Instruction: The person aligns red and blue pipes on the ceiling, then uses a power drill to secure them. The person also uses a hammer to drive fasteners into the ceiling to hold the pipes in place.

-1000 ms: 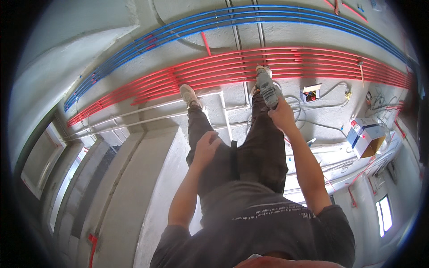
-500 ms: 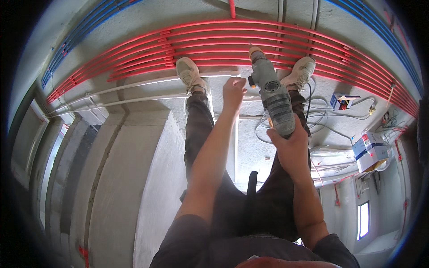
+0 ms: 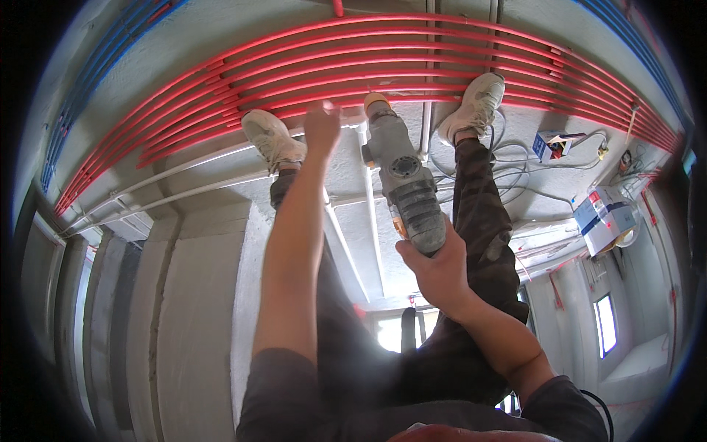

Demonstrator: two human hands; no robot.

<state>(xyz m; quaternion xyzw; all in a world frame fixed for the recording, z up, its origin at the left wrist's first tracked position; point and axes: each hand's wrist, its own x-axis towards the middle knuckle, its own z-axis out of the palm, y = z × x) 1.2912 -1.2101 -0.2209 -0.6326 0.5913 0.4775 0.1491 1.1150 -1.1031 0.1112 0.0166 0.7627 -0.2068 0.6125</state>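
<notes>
My right hand [image 3: 442, 269] is wrapped around the rear end of a dusty grey rotary hammer drill [image 3: 403, 166]. The drill points away from me, between my spread feet, and its tan front collar [image 3: 376, 103] reaches the nearest red pipes [image 3: 346, 81]. To the left of that collar, my left hand [image 3: 322, 129] is closed in a fist, apart from the drill. Whatever may be inside those fingers is too small or hidden to make out. A thin bit at the drill's tip is hard to tell against the pipes.
White pipes [image 3: 372, 214] run along the floor. Grey cable [image 3: 508, 166] lies looped right of my right shoe [image 3: 475, 110]. Beyond it are a small blue box [image 3: 549, 146] and a larger carton [image 3: 604, 219]. A concrete block [image 3: 199, 295] stands at left; blue pipes [image 3: 96, 85] run far left.
In the view, both hands and the drill have shifted left. The left hand has moved up toward the red pipes and farther from the drill. The right hand still grips the drill.
</notes>
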